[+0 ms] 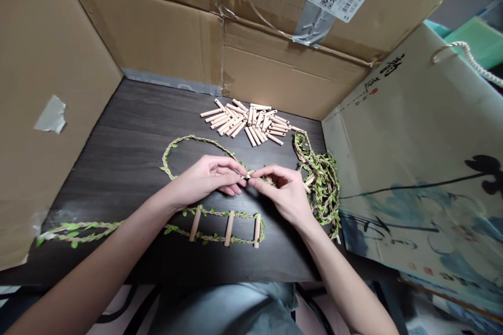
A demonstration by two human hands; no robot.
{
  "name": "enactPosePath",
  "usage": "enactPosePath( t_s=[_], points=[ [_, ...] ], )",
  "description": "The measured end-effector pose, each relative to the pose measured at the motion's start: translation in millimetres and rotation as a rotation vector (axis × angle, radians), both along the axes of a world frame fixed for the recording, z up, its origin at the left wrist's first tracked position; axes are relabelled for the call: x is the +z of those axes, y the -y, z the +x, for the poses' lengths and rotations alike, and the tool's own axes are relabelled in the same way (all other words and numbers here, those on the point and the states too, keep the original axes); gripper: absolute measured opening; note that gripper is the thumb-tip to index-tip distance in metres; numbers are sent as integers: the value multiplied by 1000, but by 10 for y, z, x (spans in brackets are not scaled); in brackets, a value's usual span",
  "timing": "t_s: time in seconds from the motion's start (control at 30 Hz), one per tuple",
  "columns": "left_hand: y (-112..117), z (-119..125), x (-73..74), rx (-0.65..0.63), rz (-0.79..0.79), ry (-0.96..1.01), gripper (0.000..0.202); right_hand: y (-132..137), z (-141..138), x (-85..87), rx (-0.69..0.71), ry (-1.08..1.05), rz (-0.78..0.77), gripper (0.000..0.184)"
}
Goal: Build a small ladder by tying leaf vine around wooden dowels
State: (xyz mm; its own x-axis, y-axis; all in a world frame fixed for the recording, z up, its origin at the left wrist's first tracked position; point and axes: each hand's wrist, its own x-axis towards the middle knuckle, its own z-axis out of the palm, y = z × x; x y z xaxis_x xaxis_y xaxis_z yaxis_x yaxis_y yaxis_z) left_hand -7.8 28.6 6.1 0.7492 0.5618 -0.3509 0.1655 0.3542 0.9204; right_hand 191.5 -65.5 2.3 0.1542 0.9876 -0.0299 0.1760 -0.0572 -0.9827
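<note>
Above the middle of the dark table, my left hand (pixel 214 175) and my right hand (pixel 281 188) meet fingertip to fingertip, both pinching a braided leaf rope (pixel 192 137). The tan rope carries small green leaves and loops out to the left behind my left hand. A tiny pale spot shows between the fingertips; I cannot make out what it is. Just below my hands lies a small rope ladder (pixel 229 227) with three wooden rungs, its ropes running left under my left forearm. Beside my right hand sits a tangled heap of leaf rope (pixel 324 183).
A pile of short wooden dowels (pixel 251 120) with holes near their ends lies at the back. Cardboard walls (pixel 168 36) stand behind and at the left. A printed paper bag (pixel 385 141) borders the right. The table's front edge is near my lap.
</note>
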Motion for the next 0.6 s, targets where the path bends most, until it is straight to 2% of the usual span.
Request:
enactPosePath(
  t_s=[0.33,0.6],
  points=[
    [18,7,-9,-10,32,15,34,77,-24,-37,17,158,106,11],
    [18,5,-15,-23,50,-35,42,76,-47,28,42,213,90,8]
  ],
)
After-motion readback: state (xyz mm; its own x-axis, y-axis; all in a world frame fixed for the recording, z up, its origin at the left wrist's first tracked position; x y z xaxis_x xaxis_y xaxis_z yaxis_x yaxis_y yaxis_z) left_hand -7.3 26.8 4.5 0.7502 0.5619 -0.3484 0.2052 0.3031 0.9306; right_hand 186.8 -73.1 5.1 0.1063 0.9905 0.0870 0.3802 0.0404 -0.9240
